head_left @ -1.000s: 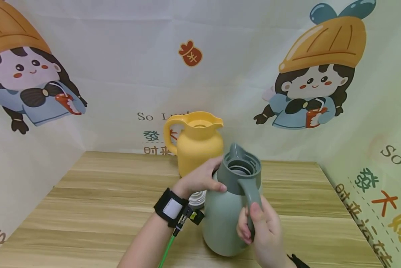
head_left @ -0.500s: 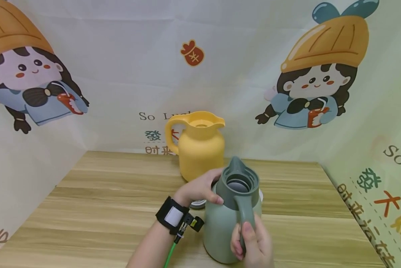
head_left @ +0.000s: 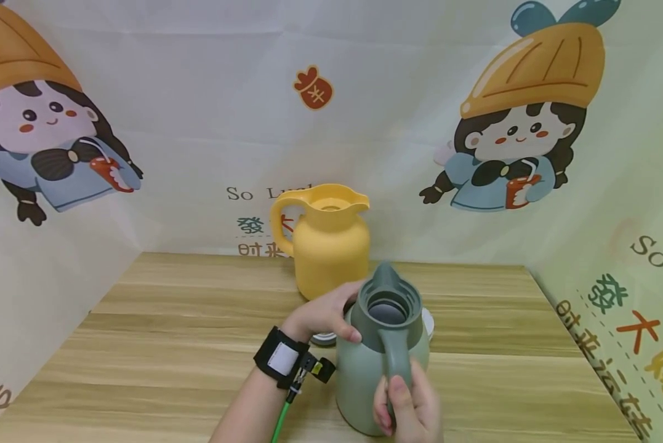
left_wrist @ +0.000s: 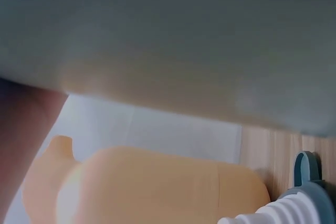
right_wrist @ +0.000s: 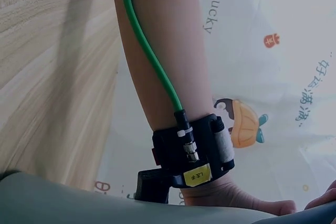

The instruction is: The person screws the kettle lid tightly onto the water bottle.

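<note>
Green jug (head_left: pixel 361 375) is at the near side of the worktop (head_left: pixel 198 357), before the yellow jug (head_left: pixel 331 258); whether its base sits flat is hard to tell. Both hands grip it: left hand (head_left: pixel 321 315) round its upper part, right hand (head_left: pixel 413 406) curled about its handle (head_left: pixel 396 351). Sharing the weight and turning slowly should work best

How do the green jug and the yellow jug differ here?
The green jug is two-toned, with a darker collar and handle; the yellow jug is yellow throughout. The left grip and right grip hold the green jug; nothing is seen holding the yellow jug behind it. In the head view, the green jug's spout points away, the yellow jug's to the right. Both have a handle and spout.
</note>
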Available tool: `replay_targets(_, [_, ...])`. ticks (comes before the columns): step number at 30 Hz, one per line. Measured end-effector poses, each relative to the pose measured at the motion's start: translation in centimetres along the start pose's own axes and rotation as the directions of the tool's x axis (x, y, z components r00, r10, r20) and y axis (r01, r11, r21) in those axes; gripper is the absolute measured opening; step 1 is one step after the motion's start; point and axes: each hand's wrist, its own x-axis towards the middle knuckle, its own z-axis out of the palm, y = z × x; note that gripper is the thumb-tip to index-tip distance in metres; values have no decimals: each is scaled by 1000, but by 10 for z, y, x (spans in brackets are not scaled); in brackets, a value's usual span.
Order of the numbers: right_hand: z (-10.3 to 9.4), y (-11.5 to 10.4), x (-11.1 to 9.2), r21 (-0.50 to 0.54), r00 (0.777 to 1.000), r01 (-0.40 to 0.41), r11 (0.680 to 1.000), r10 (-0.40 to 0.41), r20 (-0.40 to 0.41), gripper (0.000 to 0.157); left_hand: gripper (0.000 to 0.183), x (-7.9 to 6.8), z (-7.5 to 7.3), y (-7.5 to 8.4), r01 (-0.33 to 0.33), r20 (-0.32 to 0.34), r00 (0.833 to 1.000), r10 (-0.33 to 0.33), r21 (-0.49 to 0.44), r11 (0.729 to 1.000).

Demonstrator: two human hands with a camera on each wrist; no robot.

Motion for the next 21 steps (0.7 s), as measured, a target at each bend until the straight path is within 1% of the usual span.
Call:
replay_targets(2, [2, 1, -1, 11, 1000, 6, 1000, -6, 6, 18, 84, -3, -1, -8, -5, 2, 1000, 5, -12, 1000])
replay_targets(6, [4, 1, -2, 26, 1000, -9, 1000, 9, 8, 17, 84, -6, -5, -27, -6, 22, 1000, 6, -29, 1000])
replay_targets(8, [5, 1, -3, 24, 1000, -20, 1000, 20, 7, 18, 83, -7, -6, -31, -7, 31, 999, 8, -34, 999])
replay_targets(9, [5, 1, -4, 25, 1000, -25, 999, 24, 8, 18, 83, -7, -7, -32, -5, 36, 999, 6, -38, 999])
replay_targets(10, [5, 1, -4, 28, 1000, -31, 999, 30, 9, 18, 82, -7, -6, -28, -4, 38, 999, 6, -41, 999])
replay_targets(15, [5, -1, -2, 28, 998, -56, 998, 56, 23, 19, 85, -5, -9, -28, -19, 64, 998, 20, -23, 1000])
replay_targets(16, [5, -1, -2, 24, 998, -62, 998, 62, 24, 20, 85, -4, -10, -29, -25, 68, 997, 25, -15, 1000])
replay_targets(17, [5, -1, -2, 19, 998, -64, 998, 63, 26, 21, 86, -4, -12, -34, -28, 72, 997, 29, -10, 1000])
replay_targets(21, [6, -1, -2, 1, 997, -77, 997, 77, 26, 22, 86, -4, -13, -35, -25, 79, 997, 25, -9, 1000])
